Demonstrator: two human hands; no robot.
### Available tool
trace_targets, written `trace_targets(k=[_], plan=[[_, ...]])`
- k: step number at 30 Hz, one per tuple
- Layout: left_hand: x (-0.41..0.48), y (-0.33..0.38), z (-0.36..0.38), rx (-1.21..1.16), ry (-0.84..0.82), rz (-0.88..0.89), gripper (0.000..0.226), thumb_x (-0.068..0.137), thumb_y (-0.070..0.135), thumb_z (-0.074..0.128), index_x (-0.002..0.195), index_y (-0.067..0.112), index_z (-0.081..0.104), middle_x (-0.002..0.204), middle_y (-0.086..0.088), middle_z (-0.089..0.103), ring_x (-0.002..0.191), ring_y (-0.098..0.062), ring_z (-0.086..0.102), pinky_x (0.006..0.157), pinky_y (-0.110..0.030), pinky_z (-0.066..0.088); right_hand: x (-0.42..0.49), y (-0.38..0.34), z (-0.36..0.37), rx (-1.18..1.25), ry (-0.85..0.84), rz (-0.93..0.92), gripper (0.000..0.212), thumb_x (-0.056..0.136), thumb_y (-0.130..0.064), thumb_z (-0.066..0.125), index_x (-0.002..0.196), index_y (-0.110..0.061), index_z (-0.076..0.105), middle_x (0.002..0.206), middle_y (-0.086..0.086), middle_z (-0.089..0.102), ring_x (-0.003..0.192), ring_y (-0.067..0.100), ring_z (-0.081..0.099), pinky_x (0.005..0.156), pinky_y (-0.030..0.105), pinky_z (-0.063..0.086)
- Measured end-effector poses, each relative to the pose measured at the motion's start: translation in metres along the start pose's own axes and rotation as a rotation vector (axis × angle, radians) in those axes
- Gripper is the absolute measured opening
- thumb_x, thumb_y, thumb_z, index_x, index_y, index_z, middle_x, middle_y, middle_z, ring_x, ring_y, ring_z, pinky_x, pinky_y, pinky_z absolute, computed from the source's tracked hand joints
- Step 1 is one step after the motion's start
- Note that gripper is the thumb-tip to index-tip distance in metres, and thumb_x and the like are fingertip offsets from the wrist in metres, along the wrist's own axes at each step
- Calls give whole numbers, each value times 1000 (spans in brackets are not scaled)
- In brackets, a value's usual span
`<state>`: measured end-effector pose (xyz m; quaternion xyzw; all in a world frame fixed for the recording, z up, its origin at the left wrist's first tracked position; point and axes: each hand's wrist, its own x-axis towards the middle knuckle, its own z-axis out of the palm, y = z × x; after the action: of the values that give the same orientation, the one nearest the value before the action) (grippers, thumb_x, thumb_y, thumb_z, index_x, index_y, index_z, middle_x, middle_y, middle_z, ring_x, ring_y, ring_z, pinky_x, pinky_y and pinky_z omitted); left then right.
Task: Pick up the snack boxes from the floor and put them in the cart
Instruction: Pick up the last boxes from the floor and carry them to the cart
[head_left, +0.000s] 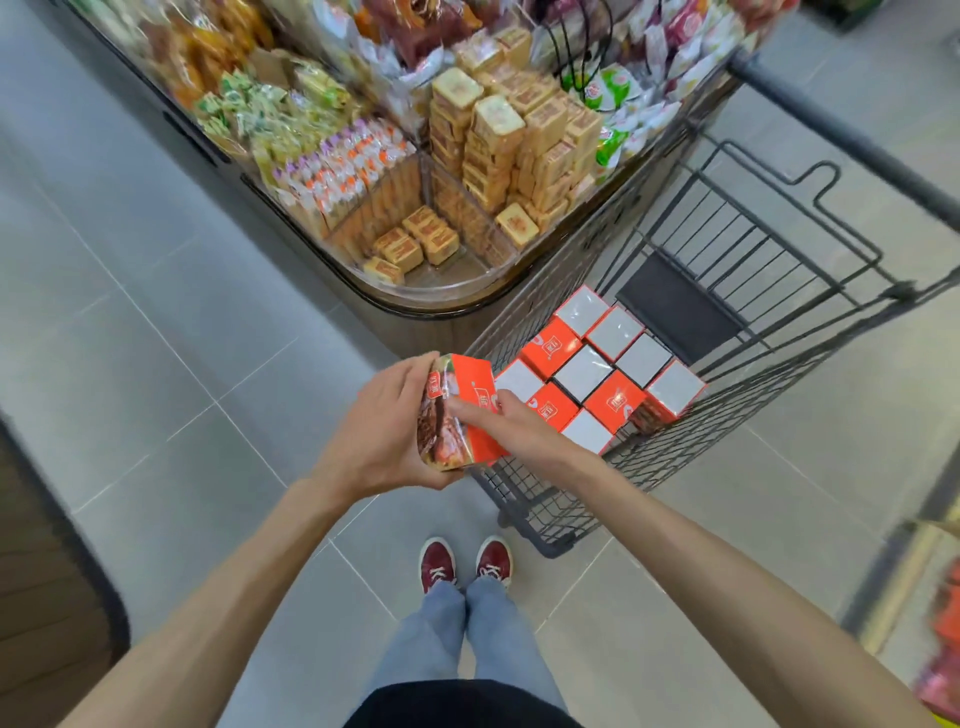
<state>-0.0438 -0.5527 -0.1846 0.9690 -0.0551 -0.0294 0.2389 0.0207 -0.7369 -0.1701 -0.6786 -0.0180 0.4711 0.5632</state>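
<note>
Two hands share one orange snack box (475, 387): my left hand (382, 434) cups its end, my right hand (506, 423) pinches its side, steadying it for lowering at the shopping cart's (540, 512) 8 o'clock edge.

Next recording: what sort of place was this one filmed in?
Probably a supermarket aisle: a dark wire shopping cart loaded with orange-and-white cardboard snack boxes stands beside a curved clear-walled display bin piled with wrapped sweets and biscuits, on a grey tiled floor.

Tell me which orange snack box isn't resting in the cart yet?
The snack box gripped by the left hand and right hand at the cart edge, tilted; the other boxes lie packed flat inside.
</note>
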Motion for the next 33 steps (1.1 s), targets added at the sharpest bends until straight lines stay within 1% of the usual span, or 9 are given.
trace_targets(k=[3,6,9,12,15,19,22,28,33], plan=[[4,5,-3,-9,-11,45,125,54,72,74,151,9,27,148,-4,40,135,-19,40,115,-32,31,-5,-5,-1,-20,32,-21,17,91,-34,71,104,-31,61,98,-6,75,84,5,73,70,15,56],[7,8,-2,-11,-27,74,129,55,76,72,153,10,21,150,-3,36,137,-18,36,117,-33,29,-6,-2,-4,-37,106,-10,22,86,-35,76,104,-31,63,102,-3,75,93,13,73,88,30,58],[13,9,2,8,-86,110,139,53,85,69,155,11,11,155,-5,29,142,-19,29,120,-34,25,-7,5,-9,-26,168,6,31,83,-37,78,109,-30,63,105,-2,75,98,17,73,94,38,56],[23,7,8,45,-152,175,146,51,91,65,157,12,4,160,-6,20,147,-18,22,122,-30,16,-14,10,-13,-12,229,26,37,84,-35,78,115,-27,59,105,-2,73,96,16,71,83,29,57],[29,4,10,45,-193,185,141,55,88,66,158,18,0,161,-4,18,146,-19,21,118,-28,15,-22,14,-25,-20,293,35,27,87,-28,76,102,-30,54,97,-7,70,82,5,70,65,16,53],[35,-8,15,2,-217,84,110,78,83,46,158,17,9,160,-5,26,144,-21,27,117,-35,24,-31,25,-47,-115,383,94,61,77,-40,83,124,-24,48,108,-4,69,92,13,71,80,31,60],[43,-21,23,-38,-195,-32,90,89,75,30,156,16,21,154,-8,37,139,-25,37,112,-42,34,-35,36,-62,-218,464,113,70,70,-42,87,123,-25,44,107,-5,66,94,12,69,84,37,59],[75,-33,54,-100,-246,-248,67,99,46,49,154,14,27,153,-13,37,137,-32,40,110,-49,38,-37,58,-76,-368,575,128,79,66,-40,90,124,-22,39,105,-9,60,95,8,63,79,29,55],[98,-37,81,-147,-305,-379,73,97,42,54,155,11,22,153,-17,35,137,-35,40,109,-50,39,-27,74,-82,-502,565,132,59,69,-36,88,103,-30,41,88,-17,53,81,2,57,64,19,45]])
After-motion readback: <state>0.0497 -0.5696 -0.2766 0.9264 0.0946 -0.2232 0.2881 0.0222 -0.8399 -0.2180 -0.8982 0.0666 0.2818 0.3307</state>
